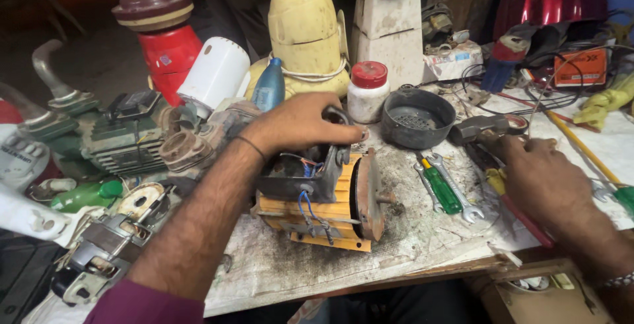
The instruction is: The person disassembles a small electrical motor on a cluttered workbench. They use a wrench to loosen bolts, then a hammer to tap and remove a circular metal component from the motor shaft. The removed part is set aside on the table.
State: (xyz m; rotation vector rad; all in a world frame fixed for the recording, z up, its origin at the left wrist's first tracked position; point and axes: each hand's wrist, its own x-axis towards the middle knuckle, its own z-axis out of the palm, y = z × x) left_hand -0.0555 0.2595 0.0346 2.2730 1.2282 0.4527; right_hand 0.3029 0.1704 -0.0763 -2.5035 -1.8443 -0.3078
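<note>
While it lies on its side near the front edge of the stained white worktop, the orange ribbed electric motor with a dark metal bracket and rusty end plate is gripped from above by the left hand, fingers curled shut over the bracket. To its right, the right hand rests loosely curled on a red-handled tool; whether it grips is unclear. Between them lie a green-handled screwdriver and a steel spanner, with a round grey strainer bowl behind.
</note>
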